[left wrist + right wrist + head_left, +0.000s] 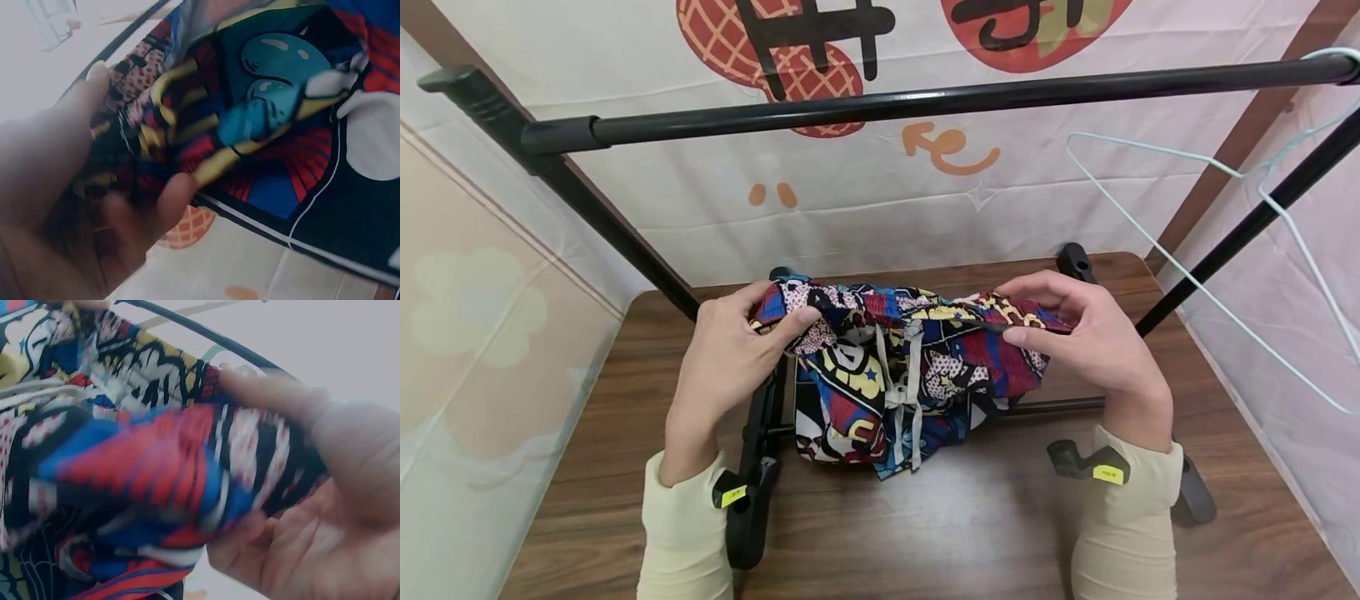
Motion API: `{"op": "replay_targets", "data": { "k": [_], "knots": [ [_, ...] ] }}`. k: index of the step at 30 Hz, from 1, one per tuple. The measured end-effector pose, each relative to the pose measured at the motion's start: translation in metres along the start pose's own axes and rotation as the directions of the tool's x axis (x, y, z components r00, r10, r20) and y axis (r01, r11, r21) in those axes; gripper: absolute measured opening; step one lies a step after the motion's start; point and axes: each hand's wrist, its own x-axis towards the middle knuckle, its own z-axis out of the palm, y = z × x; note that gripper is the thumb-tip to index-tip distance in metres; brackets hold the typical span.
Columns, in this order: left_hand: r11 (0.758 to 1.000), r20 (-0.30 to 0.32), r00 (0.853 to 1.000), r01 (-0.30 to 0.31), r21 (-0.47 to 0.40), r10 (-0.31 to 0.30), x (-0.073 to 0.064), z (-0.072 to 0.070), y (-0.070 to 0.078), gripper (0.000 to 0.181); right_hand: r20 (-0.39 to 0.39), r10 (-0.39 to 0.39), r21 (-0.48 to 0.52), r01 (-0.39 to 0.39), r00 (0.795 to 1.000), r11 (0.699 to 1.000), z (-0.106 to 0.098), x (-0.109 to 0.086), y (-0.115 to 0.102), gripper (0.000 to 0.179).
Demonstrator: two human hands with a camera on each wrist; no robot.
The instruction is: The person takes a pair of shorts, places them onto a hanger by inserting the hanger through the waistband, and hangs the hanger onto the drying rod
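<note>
A pair of comic-print shorts [850, 375] in red, blue, yellow and black hangs from both hands, its gathered waistband stretched between them. White drawstrings [913, 383] tied at the front dangle down the middle. With thumb and fingers, my left hand [718, 354] pinches the left end of the waistband. The other end is held by my right hand [1101, 337], its thumb on the near side of the band. In the left wrist view the printed fabric [269, 125] fans out past the fingertips. Blurred folds of the shorts [156, 469] run into the right hand's grip in the right wrist view.
A black rack's top bar [880, 107] crosses above the hands. From its right end hangs a light blue wire hanger [1217, 304]. Black rack feet [752, 517] stand on the brown wooden table [955, 533]. A printed cloth [880, 208] covers the back.
</note>
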Motion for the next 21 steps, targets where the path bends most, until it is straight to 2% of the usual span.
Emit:
{"op": "replay_targets", "data": {
  "k": [3,5,8,10,11,12,14,15,16,17,18,19,20,21],
  "knots": [
    [1.000,-0.008,1.000,0.009,-0.024,-0.009,0.004,-0.003,-0.003,0.048,-0.118,0.036,-0.108,-0.048,0.992,0.993,0.002,0.005,-0.003,0.036],
    [0.995,0.011,0.999,0.037,-0.091,-0.036,0.006,-0.006,-0.004,0.038,-0.232,0.079,-0.190,-0.125,0.970,0.974,0.004,0.009,-0.006,0.033],
    [0.975,0.054,0.993,0.114,-0.191,-0.106,0.008,-0.009,-0.003,0.026,-0.426,0.119,-0.322,-0.274,0.897,0.906,0.005,0.016,-0.008,0.033],
    [0.962,0.070,0.986,0.166,-0.216,-0.154,0.010,-0.010,0.000,0.027,-0.496,0.149,-0.350,-0.355,0.855,0.867,0.005,0.019,-0.011,0.037],
    [0.955,0.076,0.982,0.186,-0.230,-0.173,0.010,-0.010,0.001,0.028,-0.498,0.174,-0.324,-0.369,0.850,0.871,0.004,0.020,-0.013,0.037],
    [0.942,0.081,0.981,0.192,-0.273,-0.177,0.011,-0.010,0.003,0.025,-0.475,0.186,-0.279,-0.348,0.860,0.895,0.003,0.021,-0.014,0.036],
    [0.887,0.079,0.986,0.166,-0.432,-0.146,0.011,-0.010,0.008,0.020,-0.400,0.187,-0.109,-0.249,0.897,0.962,0.002,0.020,-0.018,0.037],
    [0.838,0.061,0.992,0.127,-0.531,-0.111,0.010,-0.010,0.010,0.018,-0.372,0.155,0.012,-0.162,0.915,0.987,0.003,0.020,-0.020,0.036],
    [0.775,0.026,0.997,0.076,-0.627,-0.077,0.009,-0.010,0.014,0.016,-0.364,0.108,0.131,-0.064,0.925,0.989,0.004,0.019,-0.023,0.034],
    [0.704,-0.024,0.999,0.008,-0.710,-0.036,0.007,-0.011,0.018,0.016,-0.376,0.049,0.251,0.051,0.925,0.967,0.006,0.018,-0.026,0.032],
    [0.646,-0.091,0.996,-0.078,-0.759,0.014,0.005,-0.011,0.022,0.016,-0.414,-0.032,0.327,0.181,0.910,0.928,0.007,0.017,-0.030,0.031],
    [0.605,-0.171,0.983,-0.172,-0.778,0.060,0.003,-0.012,0.027,0.022,-0.476,-0.103,0.371,0.306,0.873,0.877,0.009,0.016,-0.035,0.028],
    [0.588,-0.262,0.960,-0.268,-0.763,0.097,0.001,-0.014,0.032,0.028,-0.544,-0.168,0.391,0.425,0.822,0.816,0.010,0.015,-0.039,0.025],
    [0.591,-0.354,0.927,-0.356,-0.723,0.125,-0.001,-0.015,0.037,0.029,-0.617,-0.213,0.375,0.521,0.758,0.767,0.011,0.014,-0.045,0.024]
  ]
}}
